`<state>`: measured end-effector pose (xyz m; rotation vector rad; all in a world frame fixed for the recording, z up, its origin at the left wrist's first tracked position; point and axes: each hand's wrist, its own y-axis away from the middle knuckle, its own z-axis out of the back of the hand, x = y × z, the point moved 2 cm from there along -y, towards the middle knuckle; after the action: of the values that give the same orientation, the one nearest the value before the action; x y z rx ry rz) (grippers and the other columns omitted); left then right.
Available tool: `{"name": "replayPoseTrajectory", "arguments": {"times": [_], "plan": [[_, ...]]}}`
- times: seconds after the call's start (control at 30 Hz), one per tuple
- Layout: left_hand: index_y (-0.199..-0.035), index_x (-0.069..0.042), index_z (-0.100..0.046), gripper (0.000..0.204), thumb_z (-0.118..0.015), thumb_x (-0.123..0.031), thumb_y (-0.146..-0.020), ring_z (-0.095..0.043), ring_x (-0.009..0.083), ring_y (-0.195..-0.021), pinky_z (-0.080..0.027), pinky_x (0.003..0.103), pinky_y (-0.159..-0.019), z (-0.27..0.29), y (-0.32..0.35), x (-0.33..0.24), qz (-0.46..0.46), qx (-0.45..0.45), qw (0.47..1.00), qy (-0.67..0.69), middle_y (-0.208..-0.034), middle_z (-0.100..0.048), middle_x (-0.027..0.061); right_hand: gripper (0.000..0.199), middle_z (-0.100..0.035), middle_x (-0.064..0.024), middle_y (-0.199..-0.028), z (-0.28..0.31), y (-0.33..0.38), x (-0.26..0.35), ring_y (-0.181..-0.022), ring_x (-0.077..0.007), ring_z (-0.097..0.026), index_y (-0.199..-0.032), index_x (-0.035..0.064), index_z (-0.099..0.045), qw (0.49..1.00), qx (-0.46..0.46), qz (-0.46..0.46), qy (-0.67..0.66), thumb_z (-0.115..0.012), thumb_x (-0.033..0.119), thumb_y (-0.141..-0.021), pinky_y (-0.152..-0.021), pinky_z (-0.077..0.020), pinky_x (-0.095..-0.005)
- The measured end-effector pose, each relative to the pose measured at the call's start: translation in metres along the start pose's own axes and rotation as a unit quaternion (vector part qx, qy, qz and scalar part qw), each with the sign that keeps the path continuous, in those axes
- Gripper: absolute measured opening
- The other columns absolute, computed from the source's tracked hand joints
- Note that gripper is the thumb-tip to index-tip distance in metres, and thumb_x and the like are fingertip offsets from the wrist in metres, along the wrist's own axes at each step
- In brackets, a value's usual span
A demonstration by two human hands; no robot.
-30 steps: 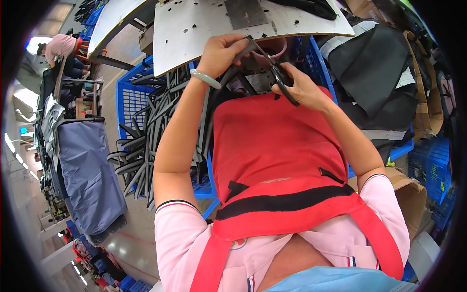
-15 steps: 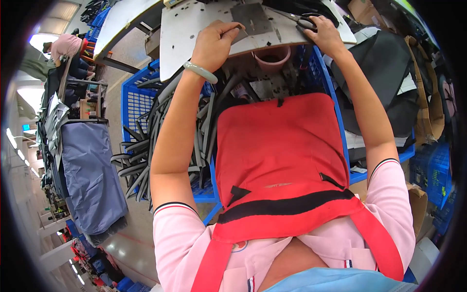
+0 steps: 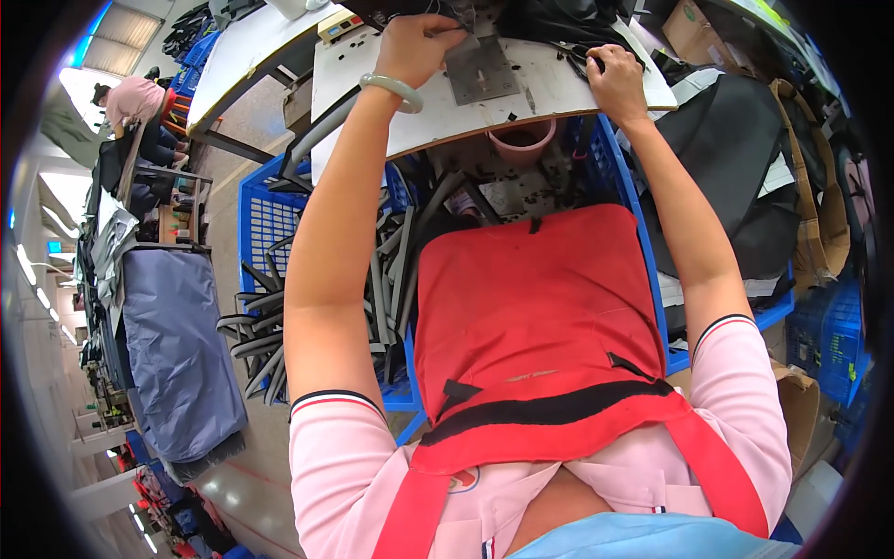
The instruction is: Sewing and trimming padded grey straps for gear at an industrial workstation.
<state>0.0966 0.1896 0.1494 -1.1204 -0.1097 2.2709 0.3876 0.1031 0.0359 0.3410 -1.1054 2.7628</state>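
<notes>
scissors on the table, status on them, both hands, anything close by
Left hand beside metal plate, grip unclear. Right hand at scissors, hold unclear. Black fabric close beside scissors.

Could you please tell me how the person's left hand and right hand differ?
The left hand has thumb and finger close together beside the grey plate, while the right hand curls at the scissors. The left hand has a pale bangle at its wrist; the right hand has none. Both reach over the white table.

A pink short-sleeved shirt [image 3: 349,475] with striped cuffs [image 3: 337,399], black-banded red apron [image 3: 540,298], and pale bangle [image 3: 396,87] by the left hand [image 3: 412,51] are worn.
</notes>
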Motion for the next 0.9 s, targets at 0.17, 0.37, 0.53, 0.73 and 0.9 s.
{"name": "replayPoseTrajectory", "arguments": {"times": [0.17, 0.37, 0.53, 0.73, 0.9], "plan": [[-0.096, -0.003, -0.072, 0.028, -0.071, -0.024, -0.078, -0.065, 0.0139, -0.063, -0.051, 0.029, -0.063, -0.007, 0.018, -0.01, 0.02, 0.058, 0.99, 0.125, -0.081, -0.07, 0.0092, 0.023, -0.063, -0.0106, -0.103, 0.041, 0.01, 0.047, -0.102, -0.0289, -0.056, -0.099, 0.0085, -0.068, 0.992, -0.074, 0.068, -0.08, -0.069, 0.018, -0.078, -0.093, -0.042, -0.0395], [-0.094, 0.002, -0.069, 0.026, -0.068, -0.021, -0.081, -0.064, 0.0152, -0.074, -0.051, 0.027, -0.071, -0.057, 0.092, -0.066, -0.096, 0.145, 0.981, 0.083, -0.087, -0.068, 0.0077, 0.028, -0.062, -0.0042, -0.076, 0.062, 0.102, 0.157, -0.06, -0.0096, -0.056, -0.094, 0.0024, -0.058, 0.669, 0.317, -0.177, -0.649, -0.067, 0.029, -0.088, -0.056, -0.0452, -0.0228], [-0.1, 0.002, -0.066, 0.037, -0.06, -0.033, -0.09, -0.062, 0.018, -0.073, -0.049, 0.033, -0.073, -0.025, 0.11, -0.055, -0.163, 0.169, 0.972, -0.03, -0.082, -0.065, 0.0077, 0.03, -0.064, -0.005, -0.072, 0.085, 0.104, 0.128, -0.057, -0.0096, -0.056, -0.086, 0.0022, -0.063, 0.652, 0.186, -0.258, -0.689, -0.058, 0.03, -0.094, -0.051, -0.0446, -0.0233], [-0.084, 0.0, -0.066, 0.036, -0.061, -0.035, -0.091, -0.061, 0.0118, -0.066, -0.05, 0.03, -0.062, 0.0, 0.152, -0.014, 0.115, 0.389, 0.913, 0.036, -0.068, -0.063, 0.0043, 0.032, -0.062, -0.0033, -0.066, 0.133, 0.102, 0.067, -0.058, -0.0076, -0.057, -0.079, 0.0038, -0.065, 0.68, 0.334, -0.318, -0.571, -0.059, 0.032, -0.093, -0.054, -0.0446, -0.0228], [-0.085, 0.001, -0.065, 0.029, -0.062, -0.027, -0.091, -0.062, 0.0109, -0.057, -0.048, 0.022, -0.047, -0.008, 0.16, -0.046, 0.179, 0.418, 0.882, 0.126, -0.066, -0.062, 0.0048, 0.036, -0.065, -0.012, -0.093, 0.162, 0.11, 0.118, -0.082, -0.0285, -0.063, -0.115, 0.0124, -0.061, 0.917, 0.27, 0.186, -0.229, -0.07, 0.017, -0.081, -0.072, -0.0505, -0.0358]]}}
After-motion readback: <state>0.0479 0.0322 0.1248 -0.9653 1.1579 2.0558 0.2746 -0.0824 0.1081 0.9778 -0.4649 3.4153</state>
